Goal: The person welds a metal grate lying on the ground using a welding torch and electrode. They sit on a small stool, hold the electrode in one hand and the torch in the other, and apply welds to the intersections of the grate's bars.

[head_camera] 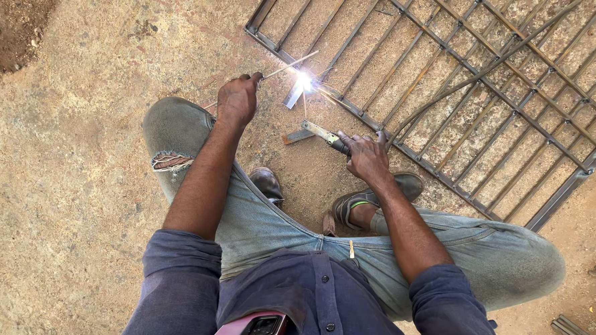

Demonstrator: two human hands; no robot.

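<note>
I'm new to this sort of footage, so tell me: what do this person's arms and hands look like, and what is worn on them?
Both hands, the left hand and the right hand, are bare, with no gloves, rings or watch visible. The forearms are bare too. A dark blue shirt's sleeves are pushed up in bunched folds near the elbows: left sleeve, right sleeve.

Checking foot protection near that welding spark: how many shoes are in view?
2. A dark shoe sits below the left hand, beside the left knee. A grey shoe sits under the right hand, beside the metal grille. Both are partly hidden by the legs.
</note>
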